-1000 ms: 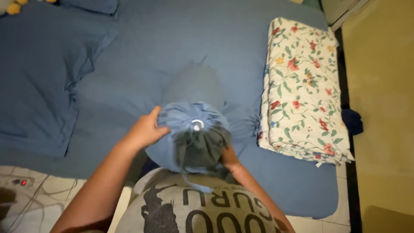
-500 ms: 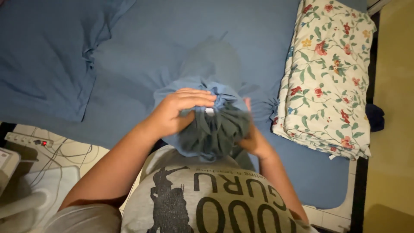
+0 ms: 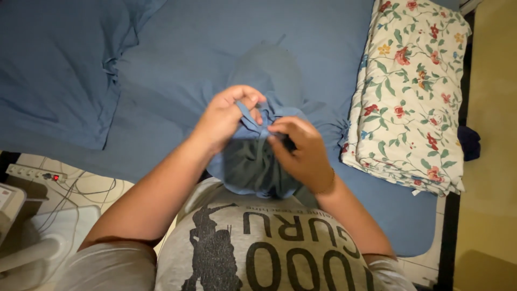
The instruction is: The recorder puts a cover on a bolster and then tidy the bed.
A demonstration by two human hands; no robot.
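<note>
A long blue bolster pillow point(image 3: 262, 70) lies on the bed, its near end against my body. The cover's gathered end point(image 3: 250, 167) bunches in dark folds under my hands. My left hand point(image 3: 225, 116) pinches a thin blue tie string point(image 3: 247, 116) of the cover between thumb and fingers. My right hand point(image 3: 299, 151) rests on the gathered fabric, its fingers curled around the other part of the string right beside my left hand.
A blue sheet point(image 3: 177, 59) covers the mattress. A blue pillow point(image 3: 54, 70) lies at the left. A folded floral blanket point(image 3: 412, 91) lies at the right edge. A power strip point(image 3: 32, 174) with cables and a white appliance point(image 3: 32, 248) sit on the floor at the left.
My left hand lifted off the top of the gathered end and now pinches the tie string. My right hand came from under the bundle up onto it.
</note>
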